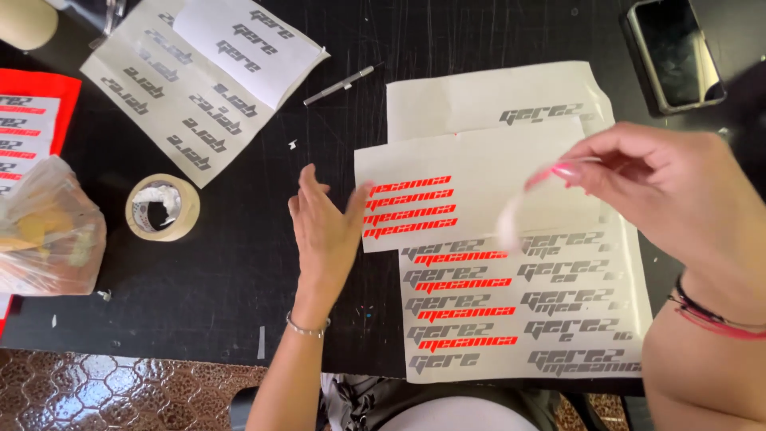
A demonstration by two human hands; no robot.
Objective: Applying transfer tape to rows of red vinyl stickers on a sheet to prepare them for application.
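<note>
1. We work on a small white sheet with red lettering (463, 195), which lies near the middle of the black surface (239, 263), on top of a larger sheet of grey and red decals (519, 311).
2. Our left hand (323, 227) lies flat and released, fingers spread; its fingertips press the small sheet's nine o'clock edge to hold it still.
3. Our right hand (662, 187) is clenched in a pinch on a thin translucent film strip (519, 207), lifted off the sheet toward three o'clock. The strip is blurred, so we cannot tell whether its lower end still clings to the sheet.
4. We judge the step in hand to be peeling: the film comes away while the lettering stays down. The next move calls for a slow, low pull and steady pressure from the flat hand, so no letter lifts.
5. At twelve o'clock of the small sheet lies another pale sheet (495, 100) with grey lettering.
6. Further out: a slim craft knife (339, 85) at eleven o'clock, a folded decal sheet (199, 80) beyond it, a tape roll (163, 207) at nine o'clock, a plastic bag (48, 227) and a red sheet (36, 120) at the far edge.
7. A dark phone (674, 52) rests at one o'clock.
8. Below the surface's six o'clock edge shows a patterned tile floor (120, 387).
</note>
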